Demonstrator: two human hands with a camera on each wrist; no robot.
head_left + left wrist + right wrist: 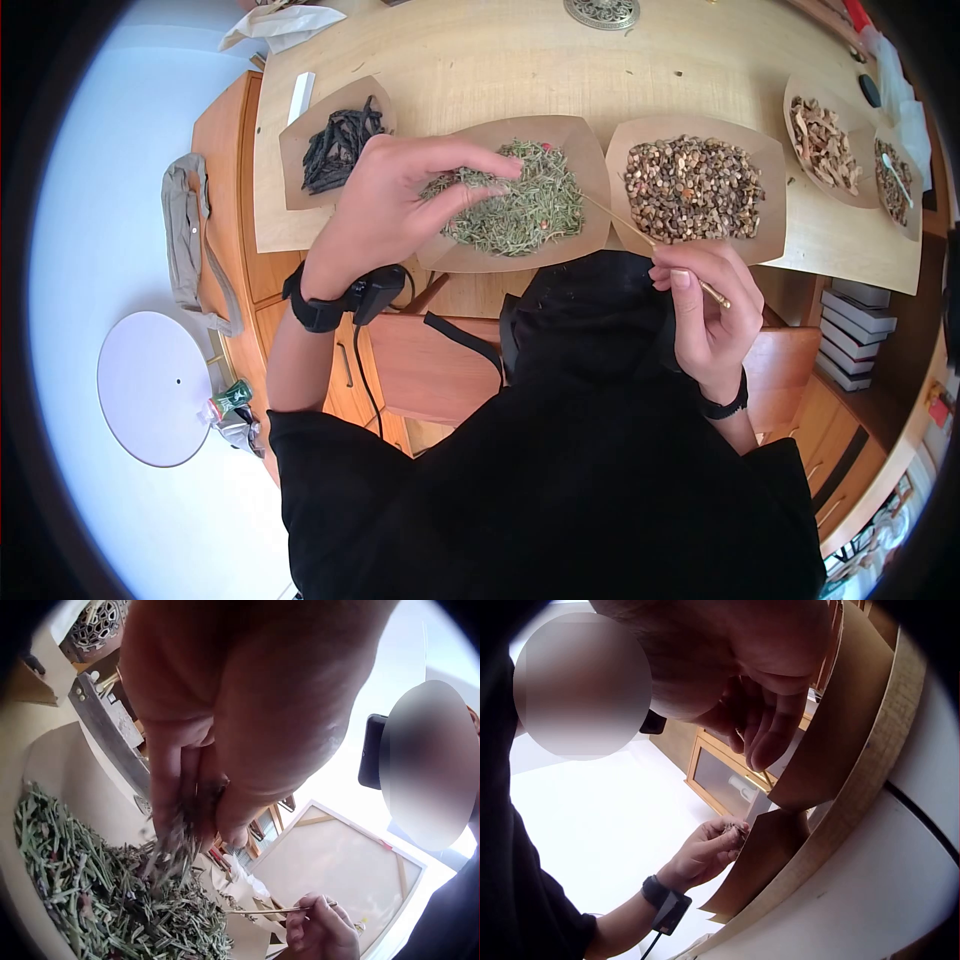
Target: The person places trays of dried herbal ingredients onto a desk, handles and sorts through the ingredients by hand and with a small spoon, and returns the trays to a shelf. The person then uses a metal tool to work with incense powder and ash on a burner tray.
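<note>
My left hand (395,200) is over a brown paper tray (595,170) of dried green herb (535,215). Its thumb and fingertips pinch a small tuft of the herb, as the left wrist view shows; bits below the fingertips blur over the heap (82,885). Near the front of the neighbouring tray, my right hand (715,310) holds a slender brass-coloured stick (630,225) between thumb and fingers. Its thin end points left toward the herb tray. That right-hand tray holds brown and tan seed-like pieces (690,185).
A paper tray of dark dried strips (340,150) stands at left. Toward the right are a tray of light brown chips (825,145) and a small one with a white spoon (895,175). A round metal openwork piece (603,12) sits at the back. A cable (365,380) hangs from the left wrist.
</note>
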